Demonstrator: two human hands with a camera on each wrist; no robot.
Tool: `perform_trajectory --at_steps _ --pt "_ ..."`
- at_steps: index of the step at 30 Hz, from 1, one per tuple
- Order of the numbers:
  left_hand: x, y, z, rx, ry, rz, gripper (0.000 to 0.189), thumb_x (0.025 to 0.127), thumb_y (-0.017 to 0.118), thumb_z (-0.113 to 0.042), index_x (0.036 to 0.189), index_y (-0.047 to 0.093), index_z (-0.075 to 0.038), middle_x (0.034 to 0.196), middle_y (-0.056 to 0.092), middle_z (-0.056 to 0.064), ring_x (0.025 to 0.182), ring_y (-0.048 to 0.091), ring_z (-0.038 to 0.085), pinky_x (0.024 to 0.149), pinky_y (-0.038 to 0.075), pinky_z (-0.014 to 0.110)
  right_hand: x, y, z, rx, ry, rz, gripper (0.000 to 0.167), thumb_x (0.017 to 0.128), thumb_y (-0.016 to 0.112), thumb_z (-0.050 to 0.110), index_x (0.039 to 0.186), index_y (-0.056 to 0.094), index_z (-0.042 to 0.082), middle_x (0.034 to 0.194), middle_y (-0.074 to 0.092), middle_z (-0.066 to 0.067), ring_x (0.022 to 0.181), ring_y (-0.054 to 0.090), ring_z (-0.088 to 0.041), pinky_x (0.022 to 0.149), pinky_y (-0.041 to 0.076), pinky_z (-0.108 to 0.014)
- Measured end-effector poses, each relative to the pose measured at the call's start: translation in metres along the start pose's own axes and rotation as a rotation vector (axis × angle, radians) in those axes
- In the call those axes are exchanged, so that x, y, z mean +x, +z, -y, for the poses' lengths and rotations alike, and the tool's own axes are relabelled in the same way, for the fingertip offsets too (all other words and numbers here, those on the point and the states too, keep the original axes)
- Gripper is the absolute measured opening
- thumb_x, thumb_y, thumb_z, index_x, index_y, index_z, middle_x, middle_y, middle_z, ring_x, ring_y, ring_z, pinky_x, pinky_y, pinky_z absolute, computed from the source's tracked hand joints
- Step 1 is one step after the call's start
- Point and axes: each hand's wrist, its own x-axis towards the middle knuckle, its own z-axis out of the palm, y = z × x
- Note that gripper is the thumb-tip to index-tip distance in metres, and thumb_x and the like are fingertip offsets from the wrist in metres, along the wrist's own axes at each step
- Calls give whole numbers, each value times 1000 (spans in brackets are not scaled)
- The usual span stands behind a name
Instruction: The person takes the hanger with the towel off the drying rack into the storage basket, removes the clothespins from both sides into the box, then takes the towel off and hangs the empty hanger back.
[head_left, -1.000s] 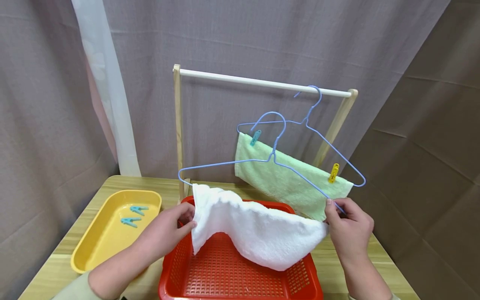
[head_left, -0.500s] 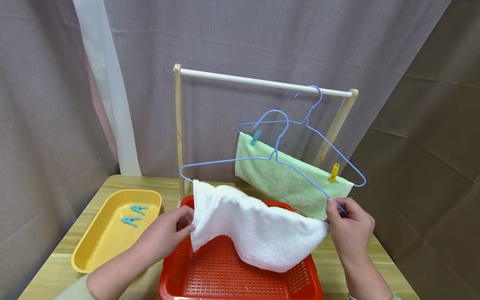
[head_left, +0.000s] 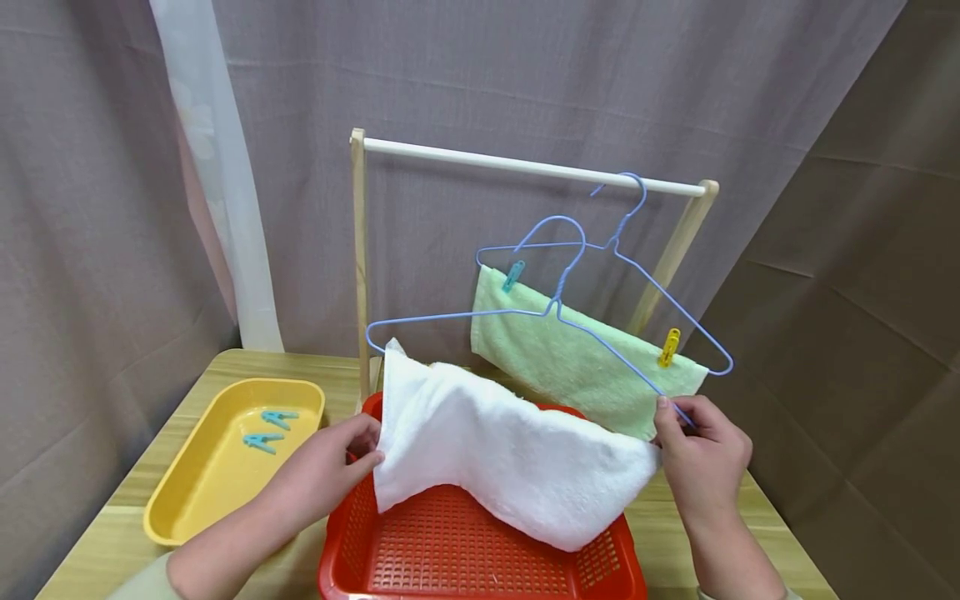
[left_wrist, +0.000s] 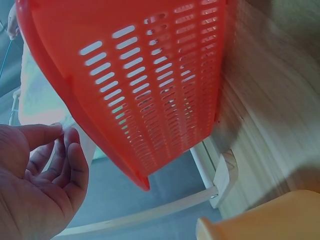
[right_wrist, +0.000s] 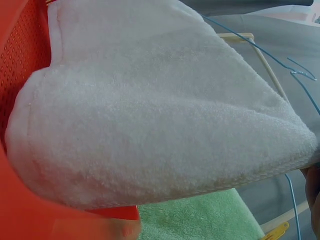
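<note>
A white towel point(head_left: 517, 458) is draped over the bottom of a blue wire hanger point(head_left: 558, 293), held up above a red basket point(head_left: 465, 542). My left hand point(head_left: 322, 467) pinches the towel's left edge between thumb and fingers; the left wrist view shows this hand point(left_wrist: 45, 180) beside the basket's wall. At the other end, my right hand point(head_left: 705, 450) grips the hanger's right corner together with the towel's corner. The towel point(right_wrist: 150, 110) fills most of the right wrist view. Behind, a green towel point(head_left: 562, 358) hangs from a second blue hanger point(head_left: 663, 292), clipped with a teal clothespin point(head_left: 513, 276) and a yellow clothespin point(head_left: 670, 347).
A wooden rack point(head_left: 361, 250) with a white rod point(head_left: 480, 158) stands behind the basket. On the left of the wooden table point(head_left: 97, 542), a yellow tray point(head_left: 195, 500) holds two teal clothespins point(head_left: 262, 442). Grey curtains point(head_left: 465, 67) close off the back.
The towel's left part has risen along the hanger's left end and spread flatter. The hanger's hook has shifted slightly up and right. Both hands keep their holds.
</note>
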Motion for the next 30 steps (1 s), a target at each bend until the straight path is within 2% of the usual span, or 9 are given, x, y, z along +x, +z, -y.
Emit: perform_trajectory --at_steps 9,17,23,30 --pt "3 -1 4 4 -17 -3 11 92 72 -17 97 62 -20 86 63 -11 84 60 7 80 52 36 -2 2 2 18 -13 25 12 84 72 -1 72 68 -2 53 56 14 48 51 2 49 41 -12" --pt "10 -4 8 23 -9 -24 8 93 70 -24 93 63 -22 84 62 -11 80 57 9 78 51 34 -5 4 2 36 -70 46 12 81 71 -6 70 67 -3 53 56 13 48 50 3 48 39 -11" --pt "16 -14 1 27 -31 -41 11 95 67 -32 97 66 -21 89 65 -9 83 60 10 78 52 34 -6 5 2 46 -89 53 11 81 71 -7 70 67 -3 55 56 12 49 50 2 49 40 -11" --pt "23 -26 -7 39 -45 -71 27 96 64 -37 113 67 -17 97 67 -5 91 62 16 83 54 40 -7 6 2 47 -102 52 12 81 71 -7 70 68 -2 56 57 13 49 50 2 49 41 -11"
